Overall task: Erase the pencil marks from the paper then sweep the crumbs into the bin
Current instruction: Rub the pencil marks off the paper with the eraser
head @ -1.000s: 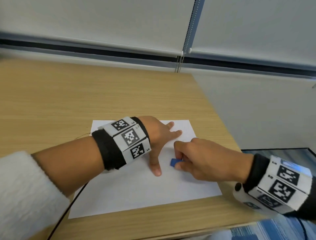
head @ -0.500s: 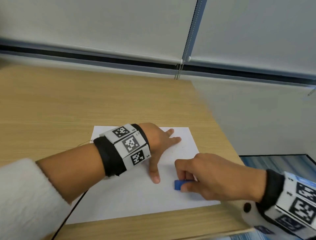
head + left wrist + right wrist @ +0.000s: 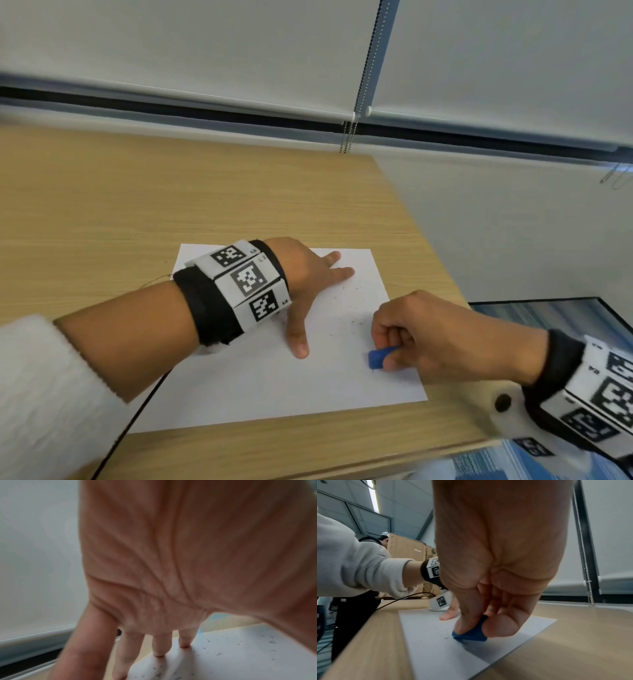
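A white sheet of paper (image 3: 260,383) lies on the wooden desk (image 3: 171,205). My left hand (image 3: 308,281) lies flat on the sheet with fingers spread, pressing it down. My right hand (image 3: 421,339) pinches a small blue eraser (image 3: 376,358) between thumb and fingers, its end on the paper near the right edge. In the right wrist view the blue eraser (image 3: 471,634) touches the paper (image 3: 436,649). Small dark crumbs (image 3: 352,308) lie scattered between the two hands. The left wrist view shows crumbs (image 3: 240,646) beside my fingertips (image 3: 158,653).
The desk's right edge (image 3: 428,240) runs close to the paper. A dark-framed bin opening (image 3: 582,315) sits below it on the right. A blind chain (image 3: 359,102) hangs at the back wall. A black cable (image 3: 137,414) runs along the near left.
My right hand has drawn the eraser toward me and to the right across the paper. The left hand has stayed flat on the sheet.
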The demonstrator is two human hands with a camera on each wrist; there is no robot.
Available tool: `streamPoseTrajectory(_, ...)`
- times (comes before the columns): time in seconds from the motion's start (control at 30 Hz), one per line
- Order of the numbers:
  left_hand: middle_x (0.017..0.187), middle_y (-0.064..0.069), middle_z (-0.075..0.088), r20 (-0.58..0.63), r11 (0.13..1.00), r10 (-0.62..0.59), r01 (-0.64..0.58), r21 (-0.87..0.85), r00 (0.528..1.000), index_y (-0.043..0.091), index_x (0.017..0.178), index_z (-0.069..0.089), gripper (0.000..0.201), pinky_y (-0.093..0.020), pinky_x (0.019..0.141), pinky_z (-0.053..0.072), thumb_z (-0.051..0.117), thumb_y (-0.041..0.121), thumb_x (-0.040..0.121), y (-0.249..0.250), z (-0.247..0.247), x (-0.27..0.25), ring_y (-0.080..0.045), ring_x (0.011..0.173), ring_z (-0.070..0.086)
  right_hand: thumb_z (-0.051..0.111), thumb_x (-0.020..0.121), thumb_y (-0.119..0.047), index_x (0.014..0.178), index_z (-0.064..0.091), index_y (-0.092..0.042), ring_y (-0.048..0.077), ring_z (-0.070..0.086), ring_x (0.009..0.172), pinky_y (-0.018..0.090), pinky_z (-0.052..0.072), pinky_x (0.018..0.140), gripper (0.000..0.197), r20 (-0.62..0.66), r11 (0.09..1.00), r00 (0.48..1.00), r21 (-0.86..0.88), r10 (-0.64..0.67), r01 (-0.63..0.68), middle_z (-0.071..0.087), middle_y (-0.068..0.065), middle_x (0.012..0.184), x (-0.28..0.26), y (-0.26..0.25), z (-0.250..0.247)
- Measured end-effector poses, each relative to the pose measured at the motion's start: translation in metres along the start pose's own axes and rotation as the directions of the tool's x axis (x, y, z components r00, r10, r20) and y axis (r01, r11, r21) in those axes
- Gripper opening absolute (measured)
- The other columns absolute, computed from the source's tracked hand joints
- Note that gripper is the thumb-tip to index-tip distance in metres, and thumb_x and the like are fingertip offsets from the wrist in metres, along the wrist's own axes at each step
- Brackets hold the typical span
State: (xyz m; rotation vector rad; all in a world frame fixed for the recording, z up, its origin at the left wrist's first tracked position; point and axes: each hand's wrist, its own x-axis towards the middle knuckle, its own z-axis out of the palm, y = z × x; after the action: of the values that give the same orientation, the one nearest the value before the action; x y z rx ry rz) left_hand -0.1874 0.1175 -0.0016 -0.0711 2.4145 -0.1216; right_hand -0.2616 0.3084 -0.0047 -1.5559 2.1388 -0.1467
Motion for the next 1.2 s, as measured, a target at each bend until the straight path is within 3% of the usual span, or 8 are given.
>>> streamPoseTrajectory(0.13,0.156,0.011,-0.031,0.012,1.000,-0.007,0.007,-0.013,1.000,0.038,0.148,-0.024,0.142,-0.048,0.114,0.024,0.085,0.056,0.060,0.000,-0.001,0.002,-0.025,0.150,0.002,0.073,0.082,-0.020,0.079,0.064,-0.022,0.001,0.051,0.059,0.017,0.045,0.058,0.010,-0.089,0.998,0.996,0.062,0.028,-0.023,0.059,-0.010,0.067,0.010,0.000,-0.005)
streamPoseTrajectory(0.3,0.156,0.013,-0.031,0.013,1.000,-0.017,0.017,-0.003,1.000,0.039,0.148,-0.025,0.142,-0.049,0.115,0.024,0.085,0.055,0.060,0.001,0.000,0.001,-0.025,0.150,0.002,0.071,0.084,-0.014,0.079,0.066,-0.015,0.002,0.050,0.055,0.016,0.043,0.053,0.007,0.072,0.994,0.995,0.087,-0.070,0.063,0.062,-0.004,0.067,0.000,-0.014,0.006)
streamPoseTrajectory(0.47,0.156,0.014,-0.031,0.013,1.000,-0.019,0.019,-0.008,1.000,0.038,0.147,-0.026,0.143,-0.047,0.114,0.027,0.085,0.056,0.059,0.001,0.000,0.002,-0.025,0.150,0.003,0.071,0.084,-0.014,0.076,0.066,-0.014,0.003,0.049,0.054,0.015,0.040,0.052,0.009,-0.005,0.997,0.999,0.062,-0.040,0.040,0.058,-0.008,0.061,0.009,-0.006,0.000)
streamPoseTrajectory(0.6,0.161,0.009,-0.018,-0.022,0.998,-0.055,0.056,0.005,0.998,0.028,0.151,-0.022,0.146,-0.047,0.112,0.032,0.086,0.057,0.057,0.001,0.001,-0.001,-0.028,0.149,0.013,0.071,0.083,-0.016,0.081,0.068,-0.019,0.002,0.054,0.061,0.013,0.043,0.058,0.006,0.090,0.998,0.995,0.055,-0.046,0.041,0.063,-0.009,0.070,0.003,-0.013,-0.004)
streamPoseTrajectory(0.67,0.162,0.006,-0.010,-0.046,0.997,-0.077,0.078,0.012,0.996,0.023,0.152,-0.019,0.144,-0.043,0.109,0.035,0.085,0.057,0.059,0.003,0.000,-0.004,-0.029,0.145,0.024,0.069,0.083,-0.012,0.084,0.068,-0.021,-0.001,0.057,0.065,0.010,0.043,0.060,0.009,-0.036,1.000,0.999,0.000,-0.011,0.011,0.063,-0.015,0.070,0.010,-0.010,-0.020)
streamPoseTrajectory(0.83,0.156,-0.001,-0.034,-0.033,0.997,-0.071,0.072,0.025,0.997,0.015,0.153,-0.014,0.145,-0.049,0.110,0.035,0.084,0.060,0.057,0.002,0.001,-0.002,-0.030,0.148,0.015,0.070,0.083,-0.014,0.079,0.064,-0.012,0.001,0.061,0.048,0.020,0.051,0.056,0.007,-0.314,0.981,0.931,0.107,0.189,-0.163,0.068,-0.003,0.061,0.041,0.007,-0.052)
streamPoseTrajectory(1.0,0.157,-0.005,-0.031,-0.035,0.996,-0.084,0.085,0.026,0.996,0.014,0.154,-0.008,0.140,-0.051,0.106,0.040,0.083,0.061,0.059,0.003,-0.001,-0.007,-0.033,0.146,0.020,0.071,0.081,-0.012,0.077,0.067,0.000,0.010,0.059,0.044,0.024,0.052,0.051,0.013,-0.187,0.962,0.944,0.084,0.273,-0.261,0.070,0.007,0.063,0.049,0.008,-0.041)
streamPoseTrajectory(1.2,0.156,-0.009,-0.032,-0.015,0.996,-0.091,0.091,0.017,0.996,0.009,0.154,-0.008,0.136,-0.054,0.107,0.037,0.083,0.055,0.064,0.007,-0.003,-0.009,-0.039,0.146,0.019,0.072,0.080,-0.006,0.077,0.066,-0.001,0.014,0.064,0.047,0.023,0.053,0.049,0.009,-0.127,0.941,0.939,0.153,0.320,-0.301,0.069,0.007,0.060,0.043,0.010,-0.040)
